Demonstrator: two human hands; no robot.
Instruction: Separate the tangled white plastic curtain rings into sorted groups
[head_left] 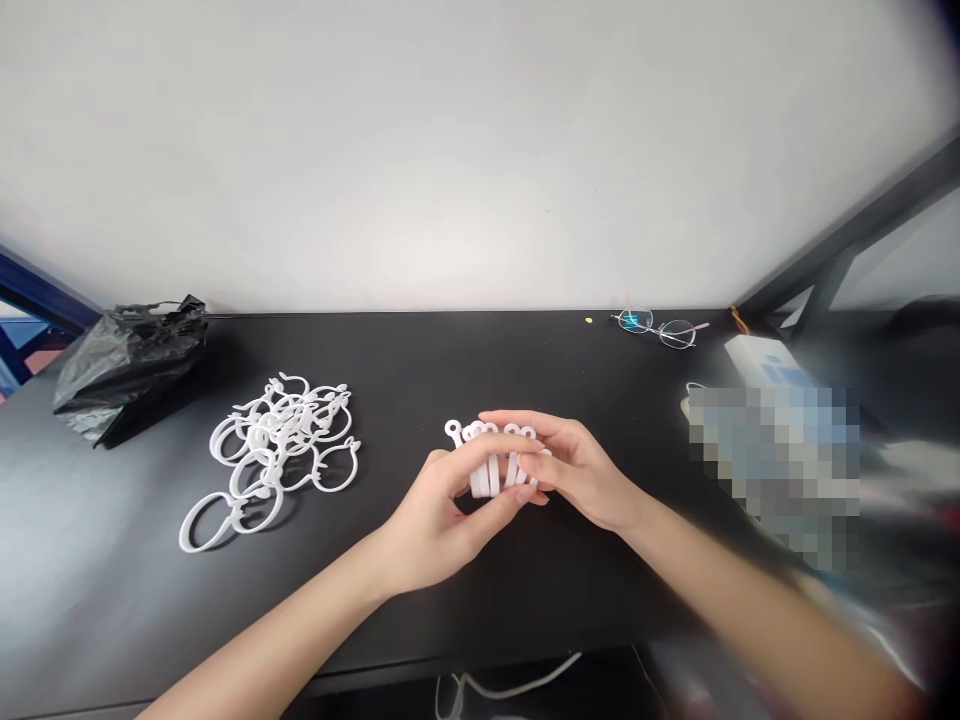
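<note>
Both hands meet over the middle of the black table (465,360). Between them is a stack of several white plastic rings (495,455), lined up side by side with their small hook tabs pointing up. My left hand (439,520) cups the stack from below and the left, fingers curled round it. My right hand (574,470) closes on the stack from the right, fingers laid over its top. To the left on the table lies a loose pile of more white rings (277,445), untouched.
A crumpled black plastic bag (127,365) sits at the far left. A pair of glasses (660,328) lies near the wall at the back right. A white box (765,365) and a blurred patch stand at the right. A white cable (510,685) hangs below the table's front edge.
</note>
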